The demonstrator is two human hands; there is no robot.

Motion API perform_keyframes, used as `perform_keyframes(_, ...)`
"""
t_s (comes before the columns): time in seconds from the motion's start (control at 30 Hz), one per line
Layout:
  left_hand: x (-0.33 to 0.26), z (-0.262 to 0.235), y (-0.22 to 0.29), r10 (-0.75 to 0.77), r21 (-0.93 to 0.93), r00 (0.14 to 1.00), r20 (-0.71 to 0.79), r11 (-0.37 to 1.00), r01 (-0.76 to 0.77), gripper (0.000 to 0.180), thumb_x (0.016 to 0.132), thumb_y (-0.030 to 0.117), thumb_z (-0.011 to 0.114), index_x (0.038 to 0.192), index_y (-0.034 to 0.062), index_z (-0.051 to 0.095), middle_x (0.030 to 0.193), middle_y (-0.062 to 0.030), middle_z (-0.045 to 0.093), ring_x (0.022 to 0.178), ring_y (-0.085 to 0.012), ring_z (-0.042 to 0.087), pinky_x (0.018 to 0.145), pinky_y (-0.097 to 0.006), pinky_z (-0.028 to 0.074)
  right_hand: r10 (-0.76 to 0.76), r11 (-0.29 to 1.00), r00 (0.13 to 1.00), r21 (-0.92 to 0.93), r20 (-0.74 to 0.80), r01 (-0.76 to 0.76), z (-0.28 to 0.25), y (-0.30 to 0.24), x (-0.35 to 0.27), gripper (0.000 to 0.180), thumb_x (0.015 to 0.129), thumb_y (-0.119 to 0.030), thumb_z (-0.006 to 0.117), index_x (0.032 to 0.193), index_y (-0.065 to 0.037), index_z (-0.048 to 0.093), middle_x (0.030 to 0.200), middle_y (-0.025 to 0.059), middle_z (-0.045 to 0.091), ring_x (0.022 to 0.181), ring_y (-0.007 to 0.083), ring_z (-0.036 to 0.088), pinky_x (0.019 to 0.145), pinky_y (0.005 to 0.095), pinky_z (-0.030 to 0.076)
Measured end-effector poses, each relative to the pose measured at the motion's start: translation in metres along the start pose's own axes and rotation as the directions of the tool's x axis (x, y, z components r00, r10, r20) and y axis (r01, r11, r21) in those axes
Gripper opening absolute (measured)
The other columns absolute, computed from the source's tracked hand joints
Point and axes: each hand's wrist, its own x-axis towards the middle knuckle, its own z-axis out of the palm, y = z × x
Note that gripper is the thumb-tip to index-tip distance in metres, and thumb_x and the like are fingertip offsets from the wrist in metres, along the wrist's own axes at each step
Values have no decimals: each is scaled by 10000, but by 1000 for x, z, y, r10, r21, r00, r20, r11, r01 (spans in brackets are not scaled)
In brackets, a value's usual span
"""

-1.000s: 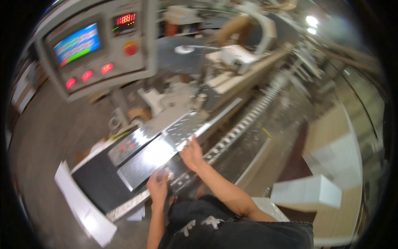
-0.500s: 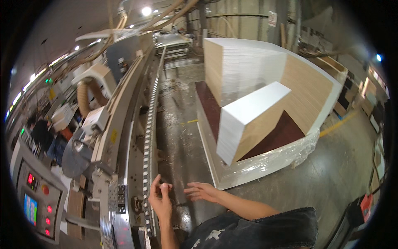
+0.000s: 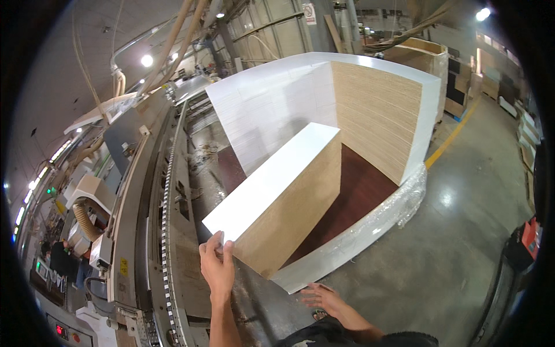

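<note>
Factory floor (image 3: pixel 462 231) fills the frame; centre-low, our left hand (image 3: pixel 217 267) touches the low white board stack (image 3: pixel 272 182), fingers loosely extended; right hand (image 3: pixel 324 298) hangs spread, empty.

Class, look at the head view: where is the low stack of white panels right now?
The low stack of white panels sits centre frame, beside the taller stack, right of the machine line, its near corner touched by the left hand.
</note>
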Motion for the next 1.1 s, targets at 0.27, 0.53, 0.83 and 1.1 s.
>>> perform_keyframes(0.27,33,-15,-5,-401,-377,897,186,814,442,389,1017,262,643,1303,-1,664,903,-29,674,804,-99,603,683,-296,511,-84,995,996,-57,-18,83,-26,-56,6,457,1095,-242,508,1454,34,450,1333,239,656,1109,349,714,915,452,595)
perform_keyframes(0.53,-18,-99,-41,-531,-468,805,265,659,589,290,955,226,704,1166,26,706,867,23,651,743,-76,558,629,-244,422,-159,985,926,-4,342,171,61,-74,22,515,1096,-301,525,1493,14,430,1374,238,631,1134,337,703,943,450,580)
perform_keyframes(0.83,-254,-311,-131,-702,-648,664,-256,634,421,296,949,195,601,1159,-2,670,854,-6,645,715,-96,620,606,-254,528,-106,986,667,-8,737,165,230,-27,11,729,1004,-424,636,1558,-36,363,1480,236,542,1254,409,625,992,559,542)
perform_keyframes(1.1,-497,-359,-179,-833,-797,249,-495,549,251,321,1012,211,603,1262,10,617,1050,-65,722,852,-137,708,615,-272,600,481,874,643,-386,596,-295,320,175,19,433,1027,-321,620,1340,-25,581,1273,203,659,1189,386,632,1024,591,510)
